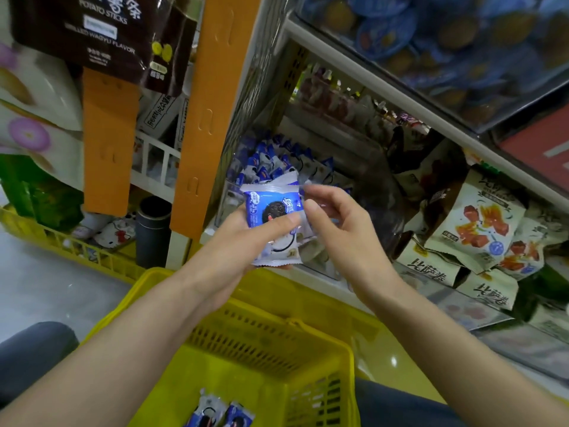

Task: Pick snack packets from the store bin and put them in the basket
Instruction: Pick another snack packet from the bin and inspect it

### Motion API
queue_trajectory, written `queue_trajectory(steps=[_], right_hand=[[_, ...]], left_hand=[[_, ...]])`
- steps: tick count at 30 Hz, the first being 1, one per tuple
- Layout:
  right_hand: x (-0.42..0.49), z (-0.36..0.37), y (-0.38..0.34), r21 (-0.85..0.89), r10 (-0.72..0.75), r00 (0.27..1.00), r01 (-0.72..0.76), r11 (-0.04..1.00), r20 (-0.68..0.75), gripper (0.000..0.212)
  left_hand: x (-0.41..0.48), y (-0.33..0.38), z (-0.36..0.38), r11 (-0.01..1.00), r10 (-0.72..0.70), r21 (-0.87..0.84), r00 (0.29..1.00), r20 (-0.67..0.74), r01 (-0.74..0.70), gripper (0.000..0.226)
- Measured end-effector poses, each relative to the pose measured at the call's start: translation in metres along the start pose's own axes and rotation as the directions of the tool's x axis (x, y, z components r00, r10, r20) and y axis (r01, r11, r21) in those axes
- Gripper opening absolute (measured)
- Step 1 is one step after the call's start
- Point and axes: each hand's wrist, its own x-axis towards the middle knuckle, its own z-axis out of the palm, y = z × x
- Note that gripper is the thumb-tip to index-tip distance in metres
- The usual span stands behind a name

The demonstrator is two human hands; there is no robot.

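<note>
My left hand [243, 241] grips a small stack of blue-and-white cookie packets [271, 208] above the yellow basket [320, 306]. My right hand [335, 223] hovers just right of the stack, fingers loosely curled near its top corner, and I cannot tell whether they pinch it. Behind the hands, a clear store bin [228, 198] on the low shelf holds several more of the same blue packets [271, 161]. Two packets [218, 411] lie at the bottom of the basket.
Beige snack bags with red pictures [474, 223] crowd the shelf to the right. An orange cardboard strip [209, 118] and shelf post stand left of the bin. A second yellow crate [70, 245] sits on the floor at left. My knees flank the basket.
</note>
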Motion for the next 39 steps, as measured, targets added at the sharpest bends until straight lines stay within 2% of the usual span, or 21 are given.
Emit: queue_trajectory(steps=[3, 5, 7, 10, 13, 15, 17, 20, 27, 31, 35, 39], right_hand=[[0.008, -0.003, -0.001, 0.100, 0.133, 0.963, -0.159, 0.982, 0.233, 0.017], [0.012, -0.003, 0.001, 0.102, 0.149, 0.951, -0.182, 0.978, 0.271, 0.021], [0.021, -0.006, 0.002, 0.110, 0.151, 0.967, -0.176, 0.978, 0.205, 0.032], [0.050, -0.015, 0.008, 0.124, 0.215, 0.976, -0.211, 0.970, -0.021, 0.034], [0.090, -0.021, 0.018, -0.025, 0.178, 0.951, -0.190, 0.981, -0.253, 0.018], [0.116, -0.022, 0.028, -0.130, 0.128, 0.927, -0.184, 0.974, -0.353, 0.016], [0.136, -0.021, 0.039, -0.240, 0.102, 0.921, -0.203, 0.949, -0.376, 0.022], [0.152, -0.019, 0.054, -0.341, 0.101, 0.941, -0.215, 0.915, -0.321, 0.027], [0.161, -0.011, 0.069, -0.456, 0.186, 0.971, -0.234, 0.858, -0.149, 0.017], [0.171, -0.015, 0.059, -0.611, 0.281, 0.957, -0.267, 0.745, -0.076, 0.023], [0.174, -0.023, 0.055, -0.733, 0.312, 0.950, -0.222, 0.643, -0.014, 0.021], [0.175, -0.018, 0.065, -0.666, 0.301, 0.954, -0.232, 0.709, -0.012, 0.021]], left_hand=[[0.001, 0.004, -0.001, 1.000, 0.010, -0.002, 1.000, 0.020, -0.010, 0.041], [0.002, 0.006, -0.003, 1.000, 0.002, 0.005, 1.000, 0.028, -0.002, 0.036], [0.003, 0.007, -0.004, 0.998, 0.010, 0.057, 1.000, 0.002, -0.010, 0.032], [0.011, 0.003, -0.008, 0.996, -0.041, 0.066, 0.980, -0.194, 0.054, 0.040], [0.018, 0.002, -0.011, 0.993, -0.101, 0.015, 0.930, -0.353, 0.113, 0.040], [0.020, 0.001, -0.012, 0.995, -0.092, 0.004, 0.928, -0.360, 0.100, 0.035], [0.021, 0.001, -0.012, 0.996, -0.080, 0.013, 0.931, -0.357, 0.091, 0.030], [0.023, 0.000, -0.012, 0.995, -0.079, 0.021, 0.927, -0.368, 0.093, 0.027], [0.028, 0.001, -0.006, 0.992, -0.129, -0.050, 0.918, -0.376, 0.119, 0.030], [0.024, 0.001, -0.003, 0.992, -0.126, -0.073, 0.930, -0.345, 0.107, 0.025], [0.024, 0.001, -0.001, 0.993, -0.114, -0.063, 0.937, -0.330, 0.098, 0.026], [0.023, 0.002, 0.002, 0.992, -0.123, -0.057, 0.943, -0.309, 0.111, 0.023]])
